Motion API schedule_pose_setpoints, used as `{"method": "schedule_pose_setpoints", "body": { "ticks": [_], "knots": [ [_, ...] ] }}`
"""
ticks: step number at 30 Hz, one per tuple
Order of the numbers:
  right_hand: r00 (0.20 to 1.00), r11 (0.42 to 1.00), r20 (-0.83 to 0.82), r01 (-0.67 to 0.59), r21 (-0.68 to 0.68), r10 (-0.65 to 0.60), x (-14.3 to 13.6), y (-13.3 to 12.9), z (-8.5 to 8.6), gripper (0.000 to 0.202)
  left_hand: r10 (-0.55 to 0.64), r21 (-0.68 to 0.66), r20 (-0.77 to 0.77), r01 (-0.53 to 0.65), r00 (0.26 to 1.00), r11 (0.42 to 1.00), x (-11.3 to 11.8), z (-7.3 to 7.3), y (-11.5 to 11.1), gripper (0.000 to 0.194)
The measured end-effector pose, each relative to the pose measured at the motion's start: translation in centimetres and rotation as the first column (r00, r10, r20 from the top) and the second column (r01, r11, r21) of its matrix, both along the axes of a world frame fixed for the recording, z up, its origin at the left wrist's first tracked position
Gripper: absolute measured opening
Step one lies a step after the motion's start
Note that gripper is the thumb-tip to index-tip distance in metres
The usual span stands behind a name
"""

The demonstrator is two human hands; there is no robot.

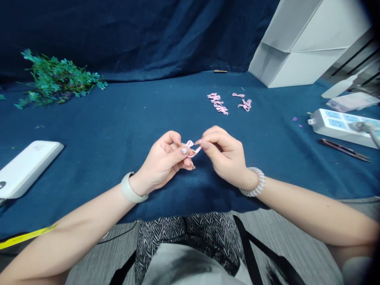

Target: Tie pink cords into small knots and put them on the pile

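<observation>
Pink cord [190, 143] forms small loops above the thumb of my left hand [169, 158], whose thumb and fingers are closed on it. My right hand [224, 154] pinches another stretch of the same cord between thumb and index finger, just to the right. Both hands are held over the near part of the blue cloth. Farther back on the cloth lie a row of looped pink cords [218, 103], a small pink cord piece [238, 95] and a pink knotted cord [245, 105].
Green artificial plants [59, 79] lie at the back left, a white power bank [31, 168] at the left. On the right are a white box [297, 47], a power strip [341, 124], tweezers [344, 149], a white bottle [340, 88] and a clear case [353, 101].
</observation>
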State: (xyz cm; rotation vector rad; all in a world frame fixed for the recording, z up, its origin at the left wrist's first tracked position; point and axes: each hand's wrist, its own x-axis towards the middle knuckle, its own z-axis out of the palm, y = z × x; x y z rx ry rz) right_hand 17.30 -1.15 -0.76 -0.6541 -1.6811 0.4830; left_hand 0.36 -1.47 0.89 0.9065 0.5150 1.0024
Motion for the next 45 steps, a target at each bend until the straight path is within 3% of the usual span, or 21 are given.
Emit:
{"method": "schedule_pose_setpoints", "body": {
  "ticks": [10, 19, 29, 34, 39, 45],
  "knots": [
    [0.999, 0.998, -0.009, -0.045, 0.045, 0.045, -0.2, -0.6, 0.2, 0.01, -0.065, -0.011, -0.036, 0.065, 0.997, 0.998, 0.1, -0.1, -0.1, 0.045],
    [0.999, 0.991, 0.022, -0.039, 0.127, 0.037, -0.3, -0.7, 0.3, 0.009, -0.103, -0.05, -0.129, 0.097, 0.986, 0.994, 0.2, -0.6, 0.1, 0.034],
    [0.998, 0.993, 0.043, -0.054, 0.109, 0.049, -0.2, -0.5, 0.1, 0.009, -0.078, -0.037, -0.224, 0.071, 0.972, 0.997, -0.2, -0.7, 0.2, 0.025],
    [0.997, 0.997, 0.028, -0.069, 0.024, 0.068, -0.2, -0.5, -0.1, 0.009, -0.012, 0.051, -0.327, 0.03, 0.945, 0.998, -0.1, 0.0, 0.2, 0.019],
    [0.985, 0.993, 0.124, -0.121, -0.003, 0.12, 0.3, -0.1, 0.0, 0.009, 0.031, 0.131, -0.435, 0.03, 0.9, 0.991, 0.0, 0.9, 0.2, 0.017],
    [0.966, 0.988, 0.209, -0.148, -0.032, 0.152, 0.7, 0.4, 0.0, 0.008, 0.018, 0.103, -0.491, 0.037, 0.871, 0.994, -0.1, 0.4, 0.3, 0.015]
  ]
}}
